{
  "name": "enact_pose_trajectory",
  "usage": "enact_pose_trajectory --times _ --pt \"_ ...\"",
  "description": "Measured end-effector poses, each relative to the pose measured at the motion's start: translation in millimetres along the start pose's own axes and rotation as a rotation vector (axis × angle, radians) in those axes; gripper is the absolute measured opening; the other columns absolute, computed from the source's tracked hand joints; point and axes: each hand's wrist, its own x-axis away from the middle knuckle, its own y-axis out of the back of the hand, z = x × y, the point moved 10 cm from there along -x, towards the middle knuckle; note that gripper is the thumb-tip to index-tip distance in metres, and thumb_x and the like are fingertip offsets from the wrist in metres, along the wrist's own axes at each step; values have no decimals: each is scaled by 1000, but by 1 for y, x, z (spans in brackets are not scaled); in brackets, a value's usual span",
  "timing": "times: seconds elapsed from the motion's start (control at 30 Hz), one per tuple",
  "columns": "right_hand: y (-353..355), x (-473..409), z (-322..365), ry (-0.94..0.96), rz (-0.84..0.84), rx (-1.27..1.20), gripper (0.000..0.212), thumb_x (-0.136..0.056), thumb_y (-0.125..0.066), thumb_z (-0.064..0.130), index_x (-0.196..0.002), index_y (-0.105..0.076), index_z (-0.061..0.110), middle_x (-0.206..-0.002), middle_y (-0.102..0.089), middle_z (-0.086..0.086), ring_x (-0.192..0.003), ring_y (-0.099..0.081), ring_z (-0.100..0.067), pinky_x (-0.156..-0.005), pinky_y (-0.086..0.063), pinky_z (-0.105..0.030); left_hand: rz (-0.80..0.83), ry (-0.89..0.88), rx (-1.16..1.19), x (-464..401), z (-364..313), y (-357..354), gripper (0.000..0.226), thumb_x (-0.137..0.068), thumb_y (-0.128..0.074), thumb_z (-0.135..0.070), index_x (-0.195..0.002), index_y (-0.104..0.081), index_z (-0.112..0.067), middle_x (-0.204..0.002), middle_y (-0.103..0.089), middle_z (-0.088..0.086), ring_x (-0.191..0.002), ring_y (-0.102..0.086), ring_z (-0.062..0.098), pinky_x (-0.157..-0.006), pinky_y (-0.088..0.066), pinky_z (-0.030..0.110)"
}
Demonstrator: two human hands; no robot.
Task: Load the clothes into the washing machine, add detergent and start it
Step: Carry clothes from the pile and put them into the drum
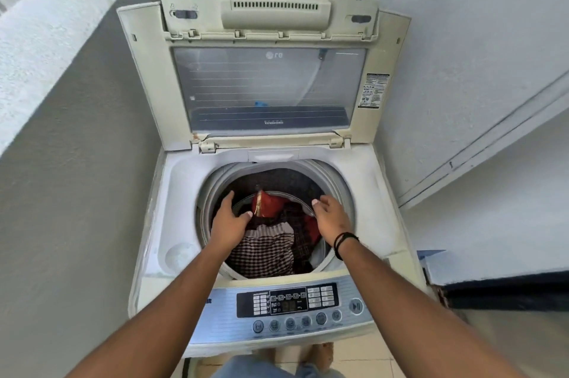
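Note:
A top-loading washing machine (184, 202) stands before me with its lid (268, 88) folded up against the wall. Inside the drum lie clothes: a checked cloth (264, 251), a red garment with a gold border (269, 203) and dark fabric. My left hand (229, 222) reaches into the drum over the clothes, fingers extended and slightly spread. My right hand (331, 217) hovers over the right side of the drum, fingers loosely bent, holding nothing. A black band sits on my right wrist. No detergent is in view.
The control panel (286, 303) with buttons and a start/pause button (356, 306) lies along the front edge. A grey wall stands close on the left and a white wall behind. A dark ledge (505, 288) juts out at the right. Tiled floor and my feet show below.

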Motion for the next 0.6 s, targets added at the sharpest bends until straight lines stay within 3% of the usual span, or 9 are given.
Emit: enact_pose_trajectory --times 0.07,0.13,0.2,0.33,0.47,0.6 --pt "7 8 -3 27 -18 -38 32 -96 -53 44 -116 -65 22 -116 -70 0 -104 -66 -22 -97 -52 -39 23 -12 -16 10 -8 -15 68 -93 -67 -22 -153 -34 -20 -147 -49 8 -132 -50 26 -108 -43 40" --pt "18 20 -3 42 -24 -103 19 -98 -53 42 -91 -64 28 -96 -74 -1 -86 -70 -22 -80 -57 -38 65 -45 -7 24 -23 -32 50 -94 -66 -22 -141 -50 -18 -123 -62 2 -112 -61 22 -97 -49 40" --pt "34 32 -4 49 -47 -166 20 -99 -53 38 -86 -64 27 -87 -75 0 -71 -69 -19 -64 -53 -29 95 -117 2 37 -44 -51 29 -93 -67 -21 -122 -65 -18 -100 -70 -2 -94 -67 18 -90 -54 41" --pt "78 63 -17 92 -147 -248 29 -98 -54 35 -84 -69 15 -73 -75 -3 -52 -62 -17 -52 -44 -23 201 -265 62 75 -81 -100 10 -89 -68 -18 -94 -72 -26 -78 -76 1 -75 -71 18 -76 -58 41" --pt "136 110 -56 90 -283 -379 34 -99 -53 36 -83 -70 10 -63 -70 -3 -46 -52 -17 -54 -46 -27 199 -374 125 131 -115 -141 9 -94 -63 -17 -93 -72 -22 -70 -72 5 -62 -67 16 -64 -56 39" --pt "200 187 -135 54 -477 -514 38 -100 -51 39 -84 -70 10 -61 -65 -3 -45 -47 -11 -50 -42 -24 293 -505 54 220 -137 -205 18 -94 -61 -15 -109 -68 -23 -69 -66 7 -67 -70 14 -66 -56 29"
